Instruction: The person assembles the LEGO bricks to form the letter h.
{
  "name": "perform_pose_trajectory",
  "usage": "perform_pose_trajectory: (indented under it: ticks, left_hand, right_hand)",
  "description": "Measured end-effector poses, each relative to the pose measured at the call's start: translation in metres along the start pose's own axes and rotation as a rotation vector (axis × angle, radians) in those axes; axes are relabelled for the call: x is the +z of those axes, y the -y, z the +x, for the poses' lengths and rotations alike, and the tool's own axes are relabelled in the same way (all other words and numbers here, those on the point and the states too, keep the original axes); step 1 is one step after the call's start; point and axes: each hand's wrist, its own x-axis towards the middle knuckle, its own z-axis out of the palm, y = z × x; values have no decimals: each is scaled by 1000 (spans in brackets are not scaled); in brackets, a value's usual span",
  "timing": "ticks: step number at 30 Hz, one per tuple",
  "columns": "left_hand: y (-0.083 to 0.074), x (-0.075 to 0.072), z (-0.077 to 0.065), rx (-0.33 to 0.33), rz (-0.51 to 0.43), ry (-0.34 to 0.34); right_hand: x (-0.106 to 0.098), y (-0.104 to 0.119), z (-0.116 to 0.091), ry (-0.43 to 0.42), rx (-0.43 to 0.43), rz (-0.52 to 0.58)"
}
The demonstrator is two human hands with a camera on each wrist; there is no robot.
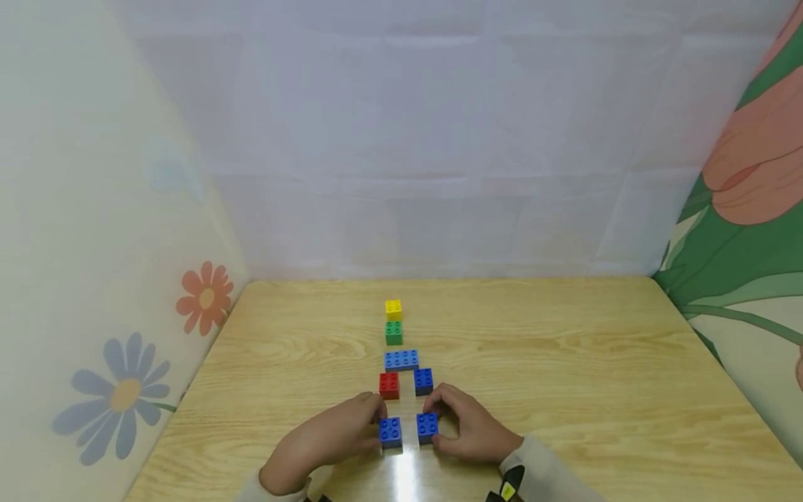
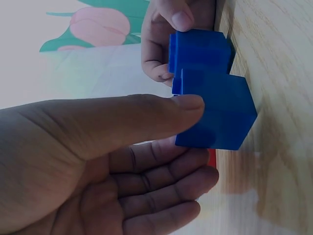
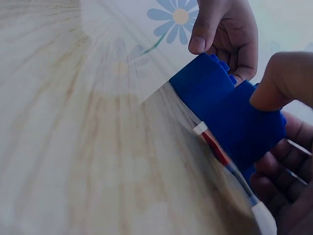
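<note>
Near the front of the table, my left hand (image 1: 339, 432) pinches a blue 2x2 toy brick (image 1: 390, 433), thumb on the near side and fingers on the far side. My right hand (image 1: 473, 425) grips another blue brick (image 1: 427, 428) the same way, a small gap to the right of the first. Both bricks have their studs up in the head view. In the left wrist view the left thumb lies flat along the brick's side (image 2: 220, 110). Just beyond the hands sit a red brick (image 1: 389, 385) on the left and a third blue brick (image 1: 423, 381) on the right.
Farther back stand a light blue 2x4 brick (image 1: 401, 360), a green brick (image 1: 393, 332) and a yellow brick (image 1: 393, 309), roughly in a line. The wooden table (image 1: 564, 348) ends at a white cloth backdrop (image 1: 439, 139), with flower-patterned walls on both sides.
</note>
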Motion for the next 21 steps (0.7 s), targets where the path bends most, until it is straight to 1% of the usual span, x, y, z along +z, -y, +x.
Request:
perform_pose_trajectory:
  ticks: [10, 11, 15, 17, 18, 21]
  left_hand:
    - [-3, -1, 0, 11, 8, -14]
    - [-4, -1, 0, 10, 6, -15]
    - [-6, -1, -2, 20, -2, -24]
    - [-7, -1, -3, 33, -2, -34]
    - [-7, 0, -4, 42, 1, -41]
    - [-8, 1, -5, 64, 7, -59]
  right_hand:
    - [-4, 7, -2, -63, -47, 35]
    - [-6, 13, -2, -63, -40, 44]
    - [-6, 15, -2, -63, -29, 64]
    - [-6, 16, -2, -65, -35, 70]
    - [-5, 11, -2, -68, -43, 70]
    - [-4, 12, -3, -82, -62, 74]
